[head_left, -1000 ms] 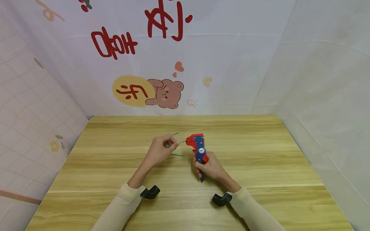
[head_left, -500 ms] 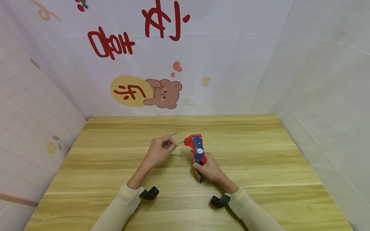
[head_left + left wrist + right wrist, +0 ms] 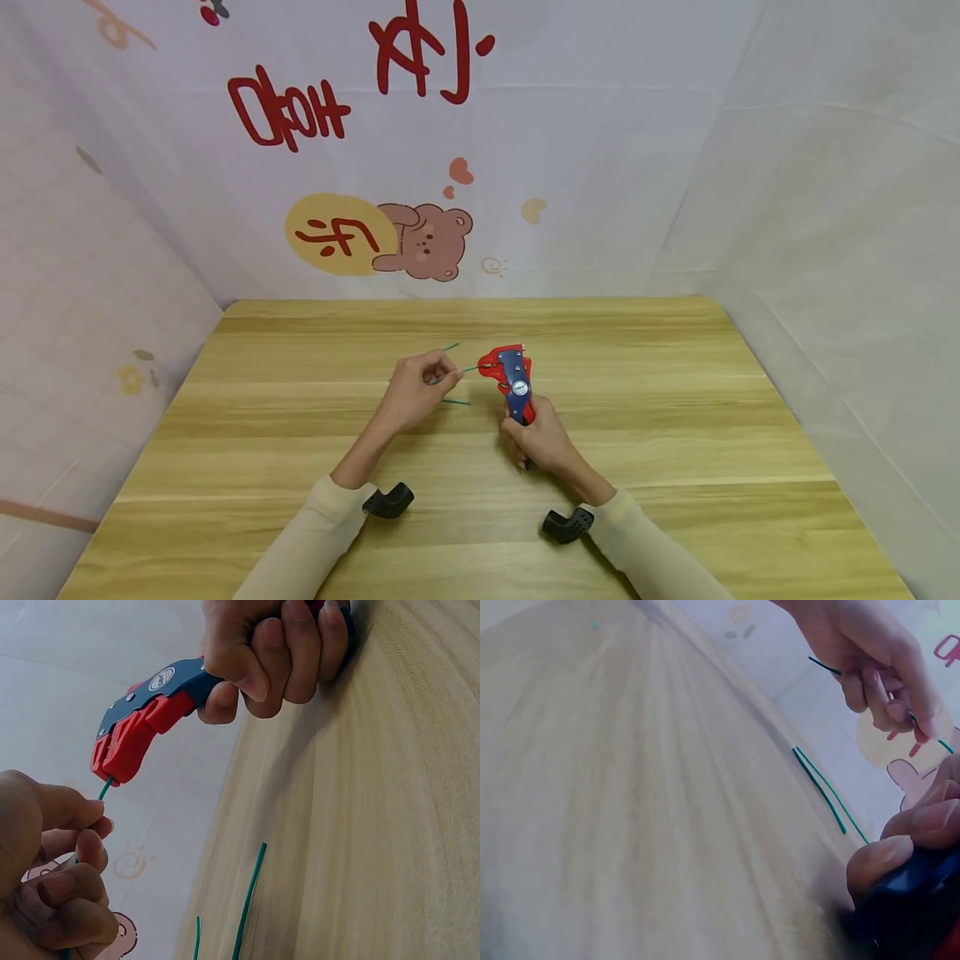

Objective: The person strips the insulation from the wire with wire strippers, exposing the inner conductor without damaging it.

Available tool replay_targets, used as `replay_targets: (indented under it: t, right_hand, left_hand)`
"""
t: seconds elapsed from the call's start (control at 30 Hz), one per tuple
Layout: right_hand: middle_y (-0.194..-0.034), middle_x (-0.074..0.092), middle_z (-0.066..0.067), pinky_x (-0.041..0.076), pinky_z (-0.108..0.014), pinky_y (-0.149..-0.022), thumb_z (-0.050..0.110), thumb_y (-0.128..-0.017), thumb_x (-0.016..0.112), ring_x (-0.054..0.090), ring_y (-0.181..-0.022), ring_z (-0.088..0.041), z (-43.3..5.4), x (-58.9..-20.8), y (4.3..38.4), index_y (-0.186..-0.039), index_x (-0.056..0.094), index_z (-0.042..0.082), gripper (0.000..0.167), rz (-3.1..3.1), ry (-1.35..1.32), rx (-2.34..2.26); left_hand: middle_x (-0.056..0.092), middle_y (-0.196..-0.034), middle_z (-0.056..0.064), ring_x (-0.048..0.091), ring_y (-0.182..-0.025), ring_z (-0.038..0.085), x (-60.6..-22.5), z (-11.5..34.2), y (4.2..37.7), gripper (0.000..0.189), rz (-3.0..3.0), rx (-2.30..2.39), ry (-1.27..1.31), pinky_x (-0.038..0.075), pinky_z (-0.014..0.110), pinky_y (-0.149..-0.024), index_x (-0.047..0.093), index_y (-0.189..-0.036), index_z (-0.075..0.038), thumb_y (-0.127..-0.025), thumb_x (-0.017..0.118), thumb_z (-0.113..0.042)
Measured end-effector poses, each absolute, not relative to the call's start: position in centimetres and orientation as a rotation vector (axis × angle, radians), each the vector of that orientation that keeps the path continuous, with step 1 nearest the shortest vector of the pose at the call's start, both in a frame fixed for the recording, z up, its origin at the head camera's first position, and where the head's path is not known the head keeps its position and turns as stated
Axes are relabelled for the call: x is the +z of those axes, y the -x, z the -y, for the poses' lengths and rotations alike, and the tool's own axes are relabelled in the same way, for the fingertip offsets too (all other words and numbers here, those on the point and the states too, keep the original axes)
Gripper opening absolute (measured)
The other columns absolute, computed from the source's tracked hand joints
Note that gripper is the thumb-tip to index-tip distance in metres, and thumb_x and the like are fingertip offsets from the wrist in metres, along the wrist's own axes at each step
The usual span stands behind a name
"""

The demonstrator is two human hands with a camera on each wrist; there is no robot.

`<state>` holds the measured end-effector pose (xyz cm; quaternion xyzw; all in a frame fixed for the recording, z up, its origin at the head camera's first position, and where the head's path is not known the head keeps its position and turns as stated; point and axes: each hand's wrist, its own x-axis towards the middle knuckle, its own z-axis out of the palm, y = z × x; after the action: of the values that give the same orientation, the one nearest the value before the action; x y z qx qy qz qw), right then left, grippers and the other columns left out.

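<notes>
Between thumb and index finger my left hand [image 3: 422, 387] pinches a thin green wire [image 3: 106, 789]. The wire's tail [image 3: 823, 665] sticks out past the curled fingers in the right wrist view. Its front end sits in the red mouth of a blue and red wire stripper [image 3: 514, 367]. My right hand [image 3: 546, 435] grips the wire stripper by its handles, fingers wrapped round them. In the left wrist view, the tool's red nose [image 3: 124, 754] points toward the left fingertips. The wire's tip is hidden inside the nose.
Two more green wires lie on the wooden table [image 3: 315, 333], one thicker wire [image 3: 250, 900] and one thinner wire [image 3: 197, 937], both near the left hand. A tiny green bit [image 3: 595, 625] is on the tabletop. Printed cloth walls [image 3: 600, 167] rise behind and beside the table.
The handle end that stuck out below my right hand now barely shows, and the wire stripper has shifted slightly. My left hand holds the wire in much the same place.
</notes>
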<state>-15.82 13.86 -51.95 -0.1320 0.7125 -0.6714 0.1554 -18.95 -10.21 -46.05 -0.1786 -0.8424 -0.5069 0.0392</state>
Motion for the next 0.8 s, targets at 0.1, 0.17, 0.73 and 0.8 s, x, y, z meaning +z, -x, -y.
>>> replay_targets:
  t: [0.1,0.17,0.73,0.8]
  right_hand:
    - [-0.051,0.049,-0.002,0.045,-0.035,-0.037,-0.002,-0.093,0.052,0.047,-0.037,-0.018,-13.88,-51.96,15.91,-0.106,0.046,-0.013,0.018,-2.015,0.375,-1.921]
    - [-0.05,0.049,-0.002,0.045,-0.035,-0.037,-0.002,-0.092,0.052,0.047,-0.037,-0.018,-13.93,-52.01,15.96,-0.104,0.045,-0.012,0.017,-1.986,0.38,-1.927]
    - [-0.05,0.047,-0.004,0.044,-0.041,-0.034,-0.005,-0.092,0.05,0.047,-0.035,-0.017,-14.19,-51.82,15.77,-0.094,0.047,-0.002,0.005,-2.002,0.477,-1.893]
    - [-0.051,0.048,-0.005,0.045,-0.04,-0.035,-0.004,-0.092,0.05,0.047,-0.035,-0.017,-14.07,-51.78,15.76,-0.096,0.047,-0.004,0.006,-2.015,0.462,-1.883]
  left_hand:
    - [0.063,-0.073,0.001,0.044,-0.062,0.013,-46.03,10.31,18.93,0.013,2.593,-1.55,0.536,0.036,0.022,-0.06,0.073,-0.087,-0.008,-0.098,0.071,-0.015]
    - [0.062,-0.073,0.001,0.044,-0.062,0.014,-45.98,10.39,18.88,0.013,2.615,-1.544,0.531,0.036,0.023,-0.06,0.073,-0.089,-0.008,-0.098,0.07,-0.016]
    - [0.056,-0.072,-0.003,0.04,-0.062,0.008,-45.81,9.96,18.57,0.013,2.683,-1.54,0.655,0.035,0.024,-0.06,0.075,-0.096,-0.019,-0.103,0.064,-0.022]
    - [0.06,-0.074,0.002,0.043,-0.065,0.009,-45.83,9.98,18.53,0.013,2.684,-1.532,0.651,0.039,0.024,-0.064,0.076,-0.097,-0.019,-0.103,0.064,-0.022]
